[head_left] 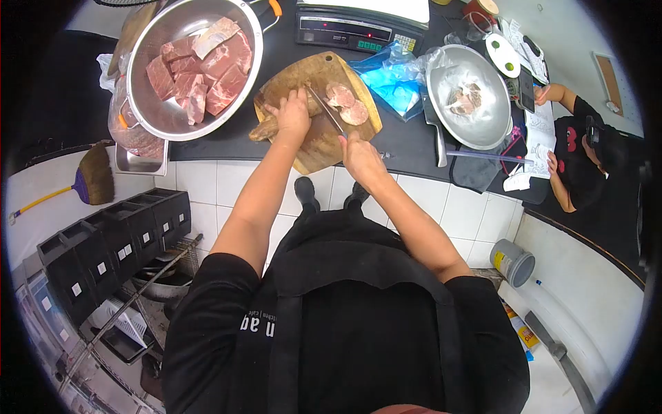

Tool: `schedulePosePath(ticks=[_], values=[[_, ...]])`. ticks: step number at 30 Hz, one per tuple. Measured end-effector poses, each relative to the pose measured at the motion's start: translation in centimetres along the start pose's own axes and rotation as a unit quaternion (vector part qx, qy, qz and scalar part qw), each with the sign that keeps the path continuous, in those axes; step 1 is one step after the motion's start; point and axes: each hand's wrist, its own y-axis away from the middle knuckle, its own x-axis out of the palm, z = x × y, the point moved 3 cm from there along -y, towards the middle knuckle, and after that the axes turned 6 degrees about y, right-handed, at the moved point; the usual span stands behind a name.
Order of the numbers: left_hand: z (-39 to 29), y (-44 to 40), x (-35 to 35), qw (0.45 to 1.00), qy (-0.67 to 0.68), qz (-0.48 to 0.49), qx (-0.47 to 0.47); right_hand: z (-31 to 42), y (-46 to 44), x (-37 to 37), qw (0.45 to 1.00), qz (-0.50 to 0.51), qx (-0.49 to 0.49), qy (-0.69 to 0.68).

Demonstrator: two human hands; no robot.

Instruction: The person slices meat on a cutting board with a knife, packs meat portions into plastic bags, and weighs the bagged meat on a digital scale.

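Note:
On a wooden cutting board [318,148], my left hand [293,114] presses down on a brownish log of meat [265,129], whose near end sticks out to the left. The fingers are curled over it close to the blade. My right hand [363,160] grips a kitchen knife [328,112] by its handle, with the blade slanting up and left along the log's right end. Two round, pale pink meat slices [354,112] lie on the board just right of the blade, overlapping each other.
A steel bowl [146,114] of raw red meat chunks stands left of the board. Behind are a digital scale [358,31] and a blue plastic bag [400,83]. To the right sit a second knife [441,146] and a metal bowl [479,134]. Another person [586,148] is at the counter's right end.

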Motion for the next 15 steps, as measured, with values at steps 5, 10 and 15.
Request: schedulePosePath(ticks=[5,10,15], values=[[0.0,-0.1,0.3,0.999,-0.02,-0.036,0.022,0.1,0.1,-0.3,1.0,0.013,0.004,0.005],[-0.1,-0.1,0.1,0.999,-0.026,-0.027,0.011,0.5,-0.4,0.0,0.999,0.024,0.018,0.012],[-0.1,0.1,0.3,0.999,-0.022,-0.043,0.02,1.0,-1.7,0.4,0.999,0.036,0.025,0.012]])
